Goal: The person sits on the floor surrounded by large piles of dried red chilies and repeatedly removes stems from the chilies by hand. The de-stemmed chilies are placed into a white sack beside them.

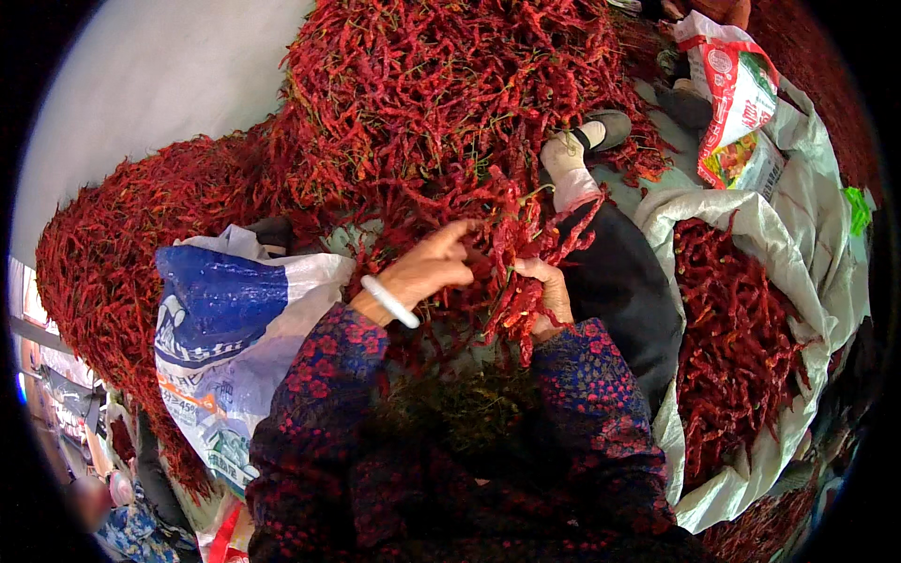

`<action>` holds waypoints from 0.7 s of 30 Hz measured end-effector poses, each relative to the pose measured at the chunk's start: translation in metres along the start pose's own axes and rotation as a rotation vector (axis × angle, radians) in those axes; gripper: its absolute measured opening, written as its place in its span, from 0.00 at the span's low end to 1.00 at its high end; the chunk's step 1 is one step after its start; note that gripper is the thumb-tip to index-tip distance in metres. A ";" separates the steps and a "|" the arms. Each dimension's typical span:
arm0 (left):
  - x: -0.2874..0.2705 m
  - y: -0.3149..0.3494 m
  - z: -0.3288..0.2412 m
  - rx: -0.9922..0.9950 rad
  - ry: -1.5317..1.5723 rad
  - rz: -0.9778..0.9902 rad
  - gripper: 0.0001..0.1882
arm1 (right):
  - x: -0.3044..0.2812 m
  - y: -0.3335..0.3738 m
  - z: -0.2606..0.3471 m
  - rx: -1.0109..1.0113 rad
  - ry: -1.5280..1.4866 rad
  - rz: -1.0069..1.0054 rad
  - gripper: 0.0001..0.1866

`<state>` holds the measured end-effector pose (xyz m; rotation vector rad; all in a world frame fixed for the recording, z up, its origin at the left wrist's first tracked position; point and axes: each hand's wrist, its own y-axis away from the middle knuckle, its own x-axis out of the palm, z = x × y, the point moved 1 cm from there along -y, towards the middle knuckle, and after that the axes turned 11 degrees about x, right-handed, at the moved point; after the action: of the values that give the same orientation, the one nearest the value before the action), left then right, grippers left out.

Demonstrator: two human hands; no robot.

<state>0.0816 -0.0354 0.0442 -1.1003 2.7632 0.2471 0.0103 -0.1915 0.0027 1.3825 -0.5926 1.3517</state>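
Gripping a bunch of dried red chili peppers near the middle of the view, the right hand has its thumb pressed against the pods; its remaining fingers are largely hidden, so their exact placement cannot be told. Pale stems show among the pods, and several tips hang below the grip.

The left hand lies at 9 o'clock from the bunch, palm inward. Its fingers are parted, the index extended toward the bunch; whether a fingertip touches a pod cannot be told. A white bangle encircles that wrist. Both forearms carry dark floral sleeves.

Taking the bunch as the clock centre: stem-like debris, dim and greenish, lies between 6 and 7 o'clock, between the forearms. A leg in black trousers lies at 4 o'clock; a dark shoe over a pale sock is at 1 o'clock, beside the pile.

The large pepper pile rises at 12 o'clock and continues round to 9. A blue-and-white sack rests between 8 and 9 o'clock. An open white woven sack, containing red peppers, stands toward 4 o'clock. A red-and-white printed bag is noted at 2 o'clock, and a pale wall at 10.
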 end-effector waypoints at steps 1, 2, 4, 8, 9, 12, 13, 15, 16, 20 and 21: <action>-0.002 0.005 -0.009 0.016 0.107 -0.092 0.27 | 0.002 0.001 0.001 -0.001 -0.015 -0.034 0.16; 0.005 0.007 -0.018 0.079 0.069 -0.188 0.22 | 0.000 0.001 0.001 -0.013 -0.002 -0.068 0.16; 0.015 0.009 -0.016 0.156 -0.034 -0.174 0.16 | -0.002 0.000 0.001 -0.028 0.030 -0.122 0.15; 0.034 0.004 -0.021 0.153 -0.346 -0.210 0.11 | -0.009 0.000 0.002 -0.063 0.128 -0.184 0.12; 0.033 0.003 -0.021 0.151 -0.356 -0.185 0.11 | -0.016 -0.002 0.002 -0.010 0.100 -0.156 0.12; 0.025 -0.003 -0.019 0.198 -0.416 -0.119 0.10 | -0.020 -0.006 0.000 0.024 0.128 -0.106 0.12; 0.019 -0.003 -0.016 0.249 -0.456 -0.104 0.09 | -0.009 0.002 -0.001 0.066 0.128 -0.052 0.14; 0.010 -0.008 -0.023 0.299 -0.556 -0.025 0.09 | -0.005 0.004 -0.004 0.013 0.174 -0.031 0.15; 0.010 -0.010 -0.027 0.257 -0.593 0.019 0.09 | -0.005 0.005 -0.004 -0.019 0.199 -0.024 0.16; 0.016 -0.018 -0.045 0.228 -0.739 0.188 0.10 | -0.010 0.005 -0.007 -0.046 0.209 -0.110 0.18; 0.015 -0.022 -0.047 0.194 -0.721 0.234 0.10 | -0.011 0.005 -0.007 -0.057 0.232 -0.140 0.18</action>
<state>0.0818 -0.0705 0.0844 -0.4956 2.1925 0.3182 0.0005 -0.1901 -0.0074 1.1784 -0.3704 1.3473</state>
